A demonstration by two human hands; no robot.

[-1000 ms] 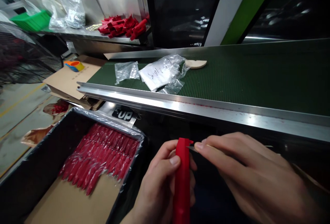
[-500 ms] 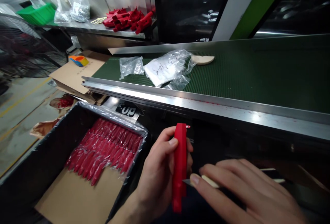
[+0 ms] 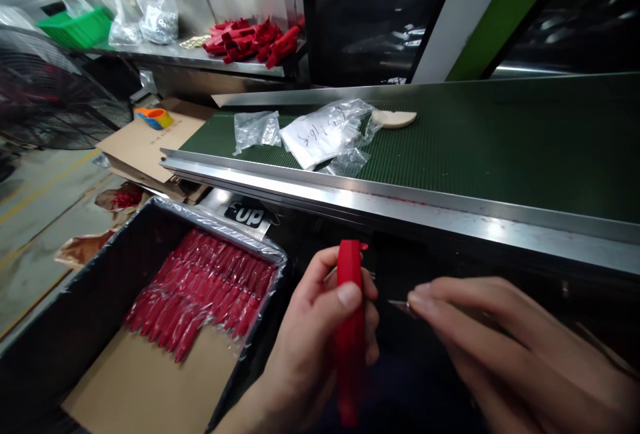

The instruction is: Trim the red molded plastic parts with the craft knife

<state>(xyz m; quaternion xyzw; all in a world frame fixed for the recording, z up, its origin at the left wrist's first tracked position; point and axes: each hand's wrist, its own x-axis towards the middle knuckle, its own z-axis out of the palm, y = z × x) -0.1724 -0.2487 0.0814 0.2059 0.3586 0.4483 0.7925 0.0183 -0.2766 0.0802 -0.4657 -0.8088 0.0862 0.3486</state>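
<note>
Red part (image 3: 349, 341) runs lengthwise through the left hand's (image 3: 320, 321) grasp, top protruding

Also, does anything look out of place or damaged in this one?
Mildly. Crumpled clear plastic lies loose on the green belt, like litter. Red specks dot the belt's metal rail, perhaps shavings. A small red nub juts from the upper end of the red piece in the left hand, breaking its smooth outline.
</note>
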